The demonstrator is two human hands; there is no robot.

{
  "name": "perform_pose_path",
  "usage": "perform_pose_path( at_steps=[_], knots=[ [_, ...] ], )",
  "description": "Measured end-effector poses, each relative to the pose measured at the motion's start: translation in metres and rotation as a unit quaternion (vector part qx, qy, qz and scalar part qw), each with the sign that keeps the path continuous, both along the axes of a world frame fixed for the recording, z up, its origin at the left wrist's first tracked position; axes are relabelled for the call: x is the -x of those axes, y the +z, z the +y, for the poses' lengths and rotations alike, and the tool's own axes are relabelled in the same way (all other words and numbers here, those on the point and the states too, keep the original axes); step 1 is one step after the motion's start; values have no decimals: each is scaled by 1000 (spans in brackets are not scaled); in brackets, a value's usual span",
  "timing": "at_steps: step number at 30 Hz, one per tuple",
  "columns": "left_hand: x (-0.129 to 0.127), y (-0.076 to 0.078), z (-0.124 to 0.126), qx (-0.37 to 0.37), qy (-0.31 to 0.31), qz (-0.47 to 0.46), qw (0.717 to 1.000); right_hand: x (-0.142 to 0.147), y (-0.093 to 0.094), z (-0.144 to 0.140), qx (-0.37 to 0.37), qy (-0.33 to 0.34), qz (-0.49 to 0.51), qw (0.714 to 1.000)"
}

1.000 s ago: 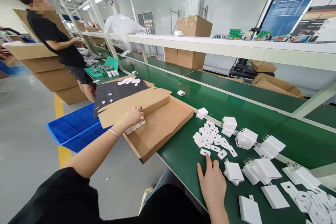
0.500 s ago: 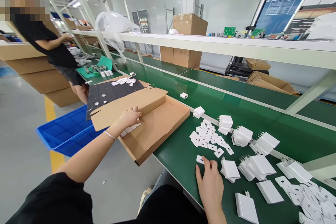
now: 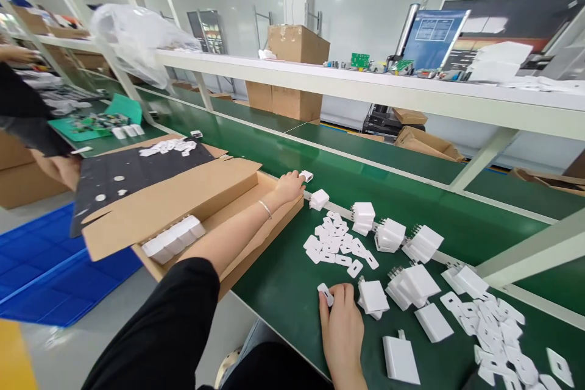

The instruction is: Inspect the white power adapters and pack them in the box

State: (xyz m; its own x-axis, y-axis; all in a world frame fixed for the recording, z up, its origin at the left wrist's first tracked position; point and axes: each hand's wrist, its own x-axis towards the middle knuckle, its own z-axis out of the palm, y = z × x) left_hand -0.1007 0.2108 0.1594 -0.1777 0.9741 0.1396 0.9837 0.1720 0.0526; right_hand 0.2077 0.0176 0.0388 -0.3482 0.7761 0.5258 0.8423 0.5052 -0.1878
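My left hand (image 3: 289,187) reaches across the open cardboard box (image 3: 269,228), fingers closed on a small white charger (image 3: 308,176) just past its far right corner. Inside the left end of the box stands a row of white chargers (image 3: 173,240). Between thumb and fingers of my right hand (image 3: 342,326) is a white slotted cover plate (image 3: 325,294), held just over the green bench. Beyond that hand lies a loose pile of similar plates (image 3: 336,236). Several white chargers with pins (image 3: 375,297) stand to its right.
More plates (image 3: 503,341) are heaped at the right. A black mat (image 3: 137,173) with white parts lies beyond the box. Blue crates (image 3: 50,274) stand on the floor at left. A shelf (image 3: 347,82) runs above the bench. Another person (image 3: 22,97) stands far left.
My left hand has moved from the box's left end to the charger beyond its right corner, uncovering the row. My right hand has picked up the cover plate. The view has turned right.
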Motion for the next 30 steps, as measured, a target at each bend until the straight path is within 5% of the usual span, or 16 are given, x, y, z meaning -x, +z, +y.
perform_pose_path(
  at_steps=[9,16,20,24,30],
  knots=[
    [-28,-19,93,61,91,-73,991,10,-8,-3,29,-63,28,997],
    [-37,-32,115,77,22,-171,982,26,-40,-2,15,-147,30,989],
    [-40,-21,112,42,-31,-269,962,26,-42,-2,33,-149,20,988],
    [-40,9,97,-18,-99,-383,918,24,-36,-2,47,-132,20,990],
    [-54,53,21,-77,-240,-465,849,14,-18,1,66,-94,0,993]
  ],
)
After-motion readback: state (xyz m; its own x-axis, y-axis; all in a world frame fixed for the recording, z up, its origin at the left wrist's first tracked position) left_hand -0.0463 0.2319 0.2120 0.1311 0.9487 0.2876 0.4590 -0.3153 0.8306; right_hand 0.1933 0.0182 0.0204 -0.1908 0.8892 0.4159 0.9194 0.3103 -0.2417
